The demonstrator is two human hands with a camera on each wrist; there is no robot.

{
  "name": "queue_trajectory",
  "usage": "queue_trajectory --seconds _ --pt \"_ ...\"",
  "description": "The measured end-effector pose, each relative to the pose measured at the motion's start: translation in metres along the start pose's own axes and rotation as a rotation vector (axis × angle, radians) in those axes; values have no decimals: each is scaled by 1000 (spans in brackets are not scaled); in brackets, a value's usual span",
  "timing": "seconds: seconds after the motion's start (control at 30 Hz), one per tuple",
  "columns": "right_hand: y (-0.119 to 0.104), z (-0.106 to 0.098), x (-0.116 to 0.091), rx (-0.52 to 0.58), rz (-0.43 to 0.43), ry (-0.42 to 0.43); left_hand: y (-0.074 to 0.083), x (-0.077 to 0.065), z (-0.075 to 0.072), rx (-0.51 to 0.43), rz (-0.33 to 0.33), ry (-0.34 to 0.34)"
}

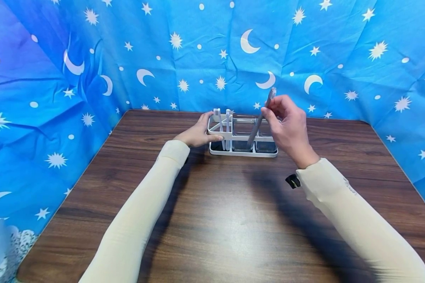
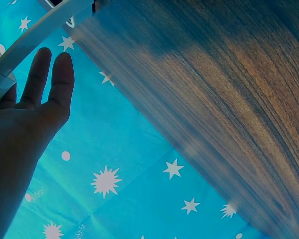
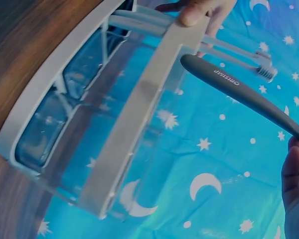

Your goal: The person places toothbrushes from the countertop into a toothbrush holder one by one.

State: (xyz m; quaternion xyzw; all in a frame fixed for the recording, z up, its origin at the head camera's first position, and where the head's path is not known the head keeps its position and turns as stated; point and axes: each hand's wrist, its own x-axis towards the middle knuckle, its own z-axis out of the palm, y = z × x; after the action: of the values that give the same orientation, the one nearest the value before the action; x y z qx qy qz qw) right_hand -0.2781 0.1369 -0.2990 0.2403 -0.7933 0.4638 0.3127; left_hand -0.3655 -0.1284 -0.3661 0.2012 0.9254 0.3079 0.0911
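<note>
A white toothbrush holder (image 1: 242,154) stands at the back of the table, with two clear cups (image 1: 241,145) in its middle and right places. Two pale toothbrushes (image 1: 228,118) stand upright in its left section, heads up. My left hand (image 1: 197,131) grips the holder's left end, its thumb along the front bar. My right hand (image 1: 289,124) pinches a grey toothbrush (image 3: 239,89) near its bristle head, handle slanting down. In the right wrist view the handle's rounded end is close by the holder's upper bar (image 3: 134,114); from the head it overlaps the middle cup.
The brown wooden table (image 1: 212,220) fills the space in front of the holder. A blue cloth (image 1: 205,55) with white moons and stars hangs close behind it and along both sides. A black strap (image 1: 292,181) shows at the right sleeve's cuff.
</note>
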Motion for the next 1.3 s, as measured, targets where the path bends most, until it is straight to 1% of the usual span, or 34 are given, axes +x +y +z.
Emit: queue_trajectory --seconds 0.13,0.3,0.4,0.63,0.77,1.03,1.3 --pt "-7 4 5 51 -45 3 0 0 0 -1 3 3" --pt "-10 9 8 103 -87 23 1 0 1 0 1 0" --pt "-11 13 9 111 -96 23 2 -1 0 -3 -6 -2" --pt "-7 27 9 106 -97 -17 4 -3 0 -9 -14 3" --pt "-4 36 10 73 -65 -59 4 -4 1 -13 -13 5" --pt "5 51 9 -37 44 -145 5 -3 1 -13 1 10" --pt "17 65 5 -75 168 -236 7 -3 2 -26 2 7"
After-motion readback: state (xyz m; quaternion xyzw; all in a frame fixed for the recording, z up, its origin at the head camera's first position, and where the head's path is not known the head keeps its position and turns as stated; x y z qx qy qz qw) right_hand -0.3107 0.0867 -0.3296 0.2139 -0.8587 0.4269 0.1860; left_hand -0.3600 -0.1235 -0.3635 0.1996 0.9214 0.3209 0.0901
